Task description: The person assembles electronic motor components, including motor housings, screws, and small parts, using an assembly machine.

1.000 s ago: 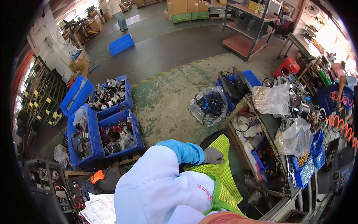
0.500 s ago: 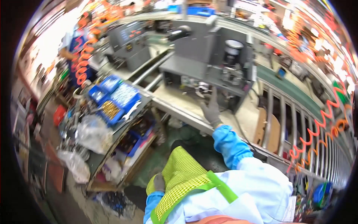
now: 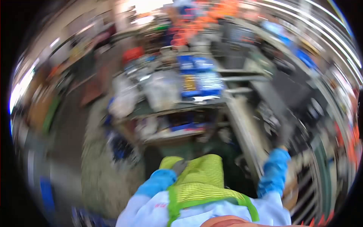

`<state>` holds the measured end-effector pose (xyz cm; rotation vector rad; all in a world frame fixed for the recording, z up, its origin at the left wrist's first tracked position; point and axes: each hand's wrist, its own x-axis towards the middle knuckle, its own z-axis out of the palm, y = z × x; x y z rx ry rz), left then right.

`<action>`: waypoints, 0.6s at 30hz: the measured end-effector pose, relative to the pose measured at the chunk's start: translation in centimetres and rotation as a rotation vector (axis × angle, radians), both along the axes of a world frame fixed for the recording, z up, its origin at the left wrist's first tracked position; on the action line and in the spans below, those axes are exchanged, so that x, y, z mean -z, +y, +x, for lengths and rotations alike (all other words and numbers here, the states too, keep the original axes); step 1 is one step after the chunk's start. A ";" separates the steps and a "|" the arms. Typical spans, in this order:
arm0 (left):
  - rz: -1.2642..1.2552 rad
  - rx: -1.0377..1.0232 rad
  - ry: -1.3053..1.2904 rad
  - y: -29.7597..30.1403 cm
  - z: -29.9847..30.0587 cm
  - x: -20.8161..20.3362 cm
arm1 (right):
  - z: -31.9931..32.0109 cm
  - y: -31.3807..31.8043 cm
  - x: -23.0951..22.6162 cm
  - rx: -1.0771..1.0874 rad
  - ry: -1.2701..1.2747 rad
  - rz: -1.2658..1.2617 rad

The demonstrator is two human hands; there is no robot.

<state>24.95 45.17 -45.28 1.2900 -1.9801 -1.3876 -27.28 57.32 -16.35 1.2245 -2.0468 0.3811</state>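
Note:
The whole picture is smeared by motion. My left hand (image 3: 180,166), in a grey glove under a blue sleeve cover, rests on the yellow-green checked apron (image 3: 202,170) over my lap; its finger shape is blurred. On the right, my right hand (image 3: 285,133), also in a grey glove, reaches over the bench to the dark grey machine fixture (image 3: 293,89). It is nearest the fixture's lower front, beside some metal parts (image 3: 269,117). Its fingers are too smeared to show whether they hold anything.
Ahead of me, a side table bears blue bins (image 3: 196,68), one with brass-coloured parts, and clear plastic bags (image 3: 162,90). Below is a shelf (image 3: 174,134) with more bins. A metal bench rail (image 3: 242,132) runs along the right. A grey control box (image 3: 232,49) stands farther back.
My view has swung to the left, so the bins now sit near the middle and the fixture lies at the right. My left hand stays on the apron; my right stays at the fixture.

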 end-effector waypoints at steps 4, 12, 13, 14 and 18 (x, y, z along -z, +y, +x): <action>0.033 -0.002 -0.120 0.9 -0.9 1.6 | 10.4 -2.4 -6.6 -0.143 -1.349 -0.765; 0.057 0.062 -0.114 1.1 -3.2 -0.4 | -0.7 -2.4 -0.3 -0.168 -0.836 -0.775; 0.077 0.076 -0.095 1.2 -3.3 -0.5 | -0.5 -2.4 -0.8 -0.120 -0.962 -0.711; 0.076 0.079 -0.091 1.5 -3.6 -0.5 | -0.4 -2.2 -1.2 -0.069 -1.086 -0.643; 0.076 0.062 -0.048 1.4 -4.1 -1.4 | -0.2 -2.2 -2.0 -0.110 -1.183 -0.670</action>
